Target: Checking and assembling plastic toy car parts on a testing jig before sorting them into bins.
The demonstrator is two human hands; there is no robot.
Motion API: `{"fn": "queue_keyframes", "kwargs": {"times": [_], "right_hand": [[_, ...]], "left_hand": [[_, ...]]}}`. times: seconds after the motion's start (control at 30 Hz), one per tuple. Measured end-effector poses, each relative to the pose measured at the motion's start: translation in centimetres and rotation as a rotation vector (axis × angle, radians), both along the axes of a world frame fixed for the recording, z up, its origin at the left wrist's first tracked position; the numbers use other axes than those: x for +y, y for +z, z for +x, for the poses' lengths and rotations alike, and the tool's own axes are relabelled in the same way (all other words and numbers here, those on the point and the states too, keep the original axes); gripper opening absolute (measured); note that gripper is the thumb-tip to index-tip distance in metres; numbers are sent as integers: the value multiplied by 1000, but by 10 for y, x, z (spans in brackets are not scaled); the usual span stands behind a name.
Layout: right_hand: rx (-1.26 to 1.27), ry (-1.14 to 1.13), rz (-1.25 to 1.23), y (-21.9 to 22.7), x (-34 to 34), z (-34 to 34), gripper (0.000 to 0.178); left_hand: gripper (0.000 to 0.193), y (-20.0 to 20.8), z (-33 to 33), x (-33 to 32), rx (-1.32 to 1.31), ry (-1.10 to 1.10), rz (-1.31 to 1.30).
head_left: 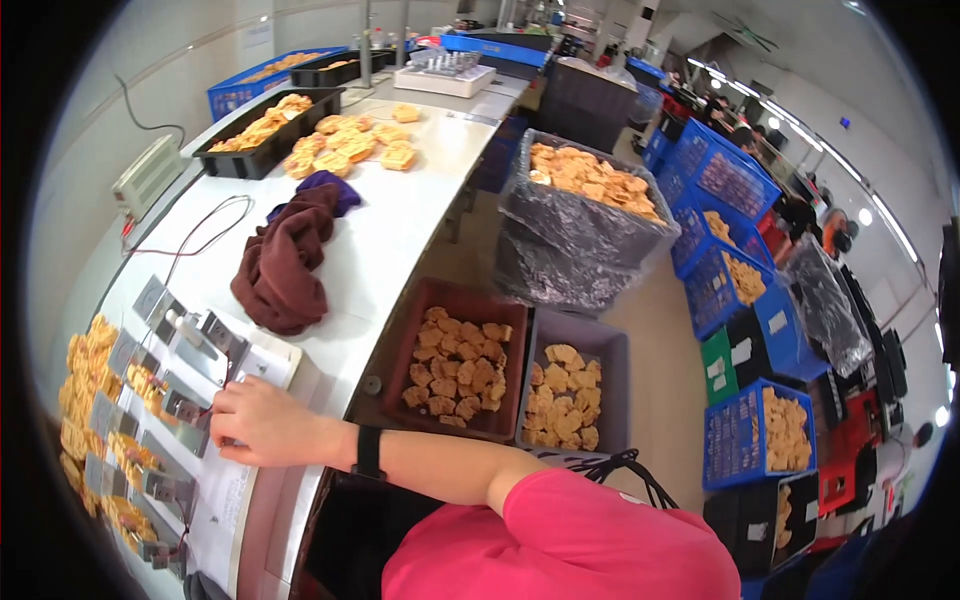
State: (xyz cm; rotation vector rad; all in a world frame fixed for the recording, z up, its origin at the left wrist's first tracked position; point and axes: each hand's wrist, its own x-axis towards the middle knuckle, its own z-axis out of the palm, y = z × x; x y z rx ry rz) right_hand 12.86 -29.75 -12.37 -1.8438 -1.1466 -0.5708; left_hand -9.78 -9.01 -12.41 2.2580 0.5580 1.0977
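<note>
right hand [262, 424]: resting on metal fixture [190, 408] at near end of white workbench [400, 215], fingers together, curled onto fixture edge | left hand: out of view | yellow parts [88, 372]: beside fixture, left of hand | brown cloth [285, 262]: beyond fixture | black tray [262, 135]: far end | red bin [455, 365]: below bench edge, right of hand
</note>
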Motion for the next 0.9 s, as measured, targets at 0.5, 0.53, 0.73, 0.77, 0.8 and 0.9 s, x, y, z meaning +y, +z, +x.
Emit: {"fn": "queue_keyframes", "kwargs": {"times": [0.5,0.53,0.73,0.77,0.8,0.9], "right_hand": [[230,92,190,7,1,6,18],[231,97,190,11,-2,7,18],[463,176,255,18,-10,5,36],[459,173,252,17,-10,6,36],[456,170,249,16,-10,6,36],[439,118,239,15,-7,6,38]], "left_hand": [[24,0,1,-1,-9,10,-11],[24,0,1,-1,-8,15,-10],[23,-1,0,-1,11,41,14],[23,0,0,-1,15,38,34],[23,1,0,-2,20,35,54],[23,-1,2,1,28,24,52]]}}
